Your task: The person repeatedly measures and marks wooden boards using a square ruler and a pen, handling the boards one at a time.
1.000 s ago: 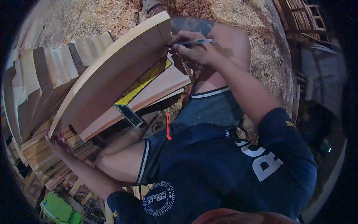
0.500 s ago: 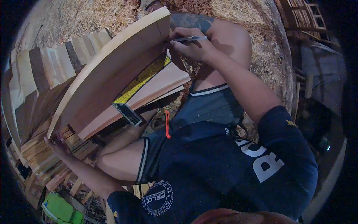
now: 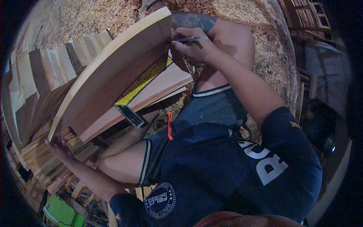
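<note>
A long curved wooden board [image 3: 109,64] stands on edge across my lap, running from lower left to upper right. At its lower left tip, my left hand [image 3: 60,146] holds the end between thumb and fingers. My right hand [image 3: 194,47] is closed around a pen [image 3: 191,39], close to the board's upper right end; the pen's tip is hidden by my fingers. A yellow-bladed try square [image 3: 141,83] lies against the board's inner face, its dark stock [image 3: 129,115] toward me. Under the square sits a flat plank [image 3: 159,85].
A row of stacked curved wood pieces [image 3: 45,70] stands at the left. More cut lumber [image 3: 49,160] lies below it, near a bright green object [image 3: 62,212]. Wood shavings [image 3: 242,11] cover the ground. An orange cord [image 3: 169,126] hangs from my shorts.
Almost nothing moves. My right hand and the pen shift very slightly at the board's upper end; the square, board and left hand stay in place.
</note>
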The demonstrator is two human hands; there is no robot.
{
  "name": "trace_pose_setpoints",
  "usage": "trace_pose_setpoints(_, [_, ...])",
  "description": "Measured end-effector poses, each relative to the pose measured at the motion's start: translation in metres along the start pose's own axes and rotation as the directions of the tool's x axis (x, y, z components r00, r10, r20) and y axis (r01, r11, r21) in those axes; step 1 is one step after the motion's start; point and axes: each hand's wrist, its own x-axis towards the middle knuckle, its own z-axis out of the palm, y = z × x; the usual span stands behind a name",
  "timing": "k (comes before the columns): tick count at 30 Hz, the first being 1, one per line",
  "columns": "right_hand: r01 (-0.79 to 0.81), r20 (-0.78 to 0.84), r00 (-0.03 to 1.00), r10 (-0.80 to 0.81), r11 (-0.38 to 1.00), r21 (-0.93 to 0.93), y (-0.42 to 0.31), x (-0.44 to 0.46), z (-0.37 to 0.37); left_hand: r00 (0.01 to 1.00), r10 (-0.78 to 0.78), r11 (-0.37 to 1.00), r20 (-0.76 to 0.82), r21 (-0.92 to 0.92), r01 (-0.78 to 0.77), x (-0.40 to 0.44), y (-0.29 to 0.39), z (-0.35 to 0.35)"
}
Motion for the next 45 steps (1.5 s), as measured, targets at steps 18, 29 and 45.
trace_pose_setpoints(18, [-0.183,-0.106,0.971,0.213,0.953,0.242,0.018,0.008,-0.028,0.997,-0.054,0.999,0.059,0.010,0.053,-0.003,0.005,0.001])
trace_pose_setpoints(29, [-0.387,0.122,0.879,0.461,0.539,0.748,-0.022,0.029,0.001,0.987,0.151,0.917,0.048,0.367,-0.158,-0.033,-0.028,0.013])
trace_pose_setpoints(45, [0.154,-0.268,0.953,0.138,0.544,0.825,-0.203,0.045,-0.116,0.788,0.532,0.569,0.310,0.558,-0.604,-0.039,0.356,0.094])
